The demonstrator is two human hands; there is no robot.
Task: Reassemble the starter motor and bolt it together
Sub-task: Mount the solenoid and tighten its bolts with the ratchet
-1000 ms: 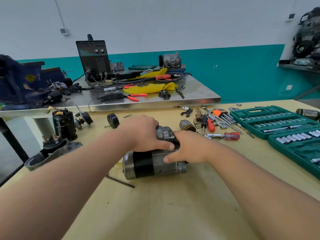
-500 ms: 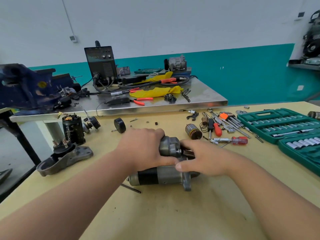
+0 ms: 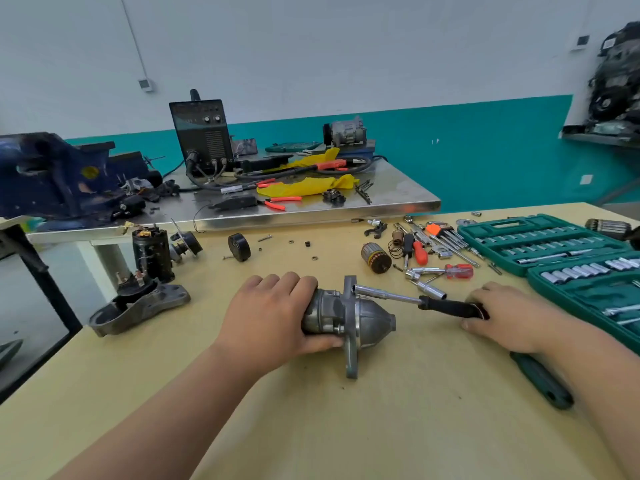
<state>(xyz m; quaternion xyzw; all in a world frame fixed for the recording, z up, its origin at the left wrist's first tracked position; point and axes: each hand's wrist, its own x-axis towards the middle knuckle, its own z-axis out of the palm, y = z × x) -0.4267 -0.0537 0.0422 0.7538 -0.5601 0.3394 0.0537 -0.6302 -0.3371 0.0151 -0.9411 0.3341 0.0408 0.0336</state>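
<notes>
Your left hand (image 3: 273, 317) wraps round the body of the motor (image 3: 367, 320), pinning it on its side at the middle of the worktop (image 3: 346, 427) with the nose cone pointing right. Your right hand (image 3: 509, 320) curls round the black handle of a driver (image 3: 384, 293), whose socket end meets the far end of the flange (image 3: 350, 358). Body, flange and nose look joined, so assembly seems largely done and you are at the bolting stage. Whether a bolt sits under the socket is hidden. What is left, as I judge it, is to tighten here and then check the near end of the flange, where I can't make out a bolt. An armature (image 3: 375, 258) and other parts lie loose farther off. I cannot tell whether they belong to this motor.
</notes>
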